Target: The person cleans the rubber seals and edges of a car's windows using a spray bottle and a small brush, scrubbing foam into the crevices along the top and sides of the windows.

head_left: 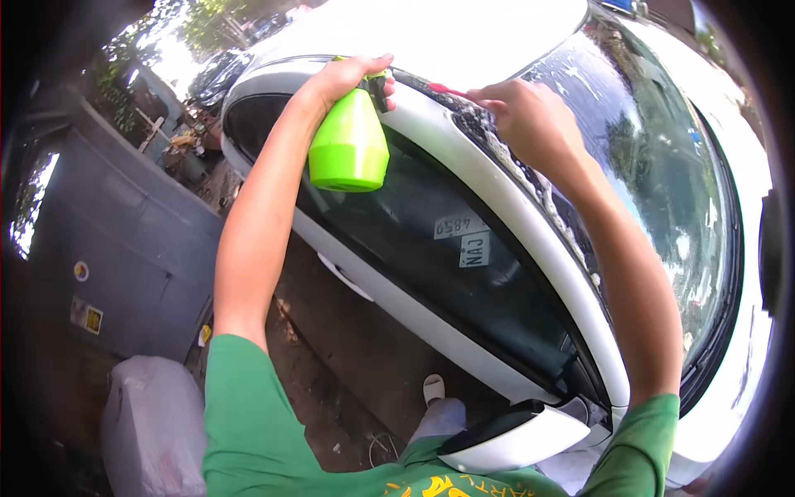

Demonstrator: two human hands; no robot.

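Note:
My left hand (pixel 358 81) is closed round the neck and trigger head of a bright green spray bottle (pixel 348 153), held over the white car's roof edge and dark side window (pixel 497 298). My right hand (pixel 530 120) grips a thin red tool (pixel 447 89), perhaps a brush handle, against the dark, foamy strip (pixel 472 128) between the door frame and the wet windshield (pixel 654 207). The tool's working end is too small to make out.
A side mirror (pixel 517 439) juts out near my body. At the left stand a grey metal panel (pixel 132 248) with stickers and a bulky pale covered bundle (pixel 149 422). My sandalled foot (pixel 432 387) is on the dark ground beside the car. Trees and clutter are at the back left.

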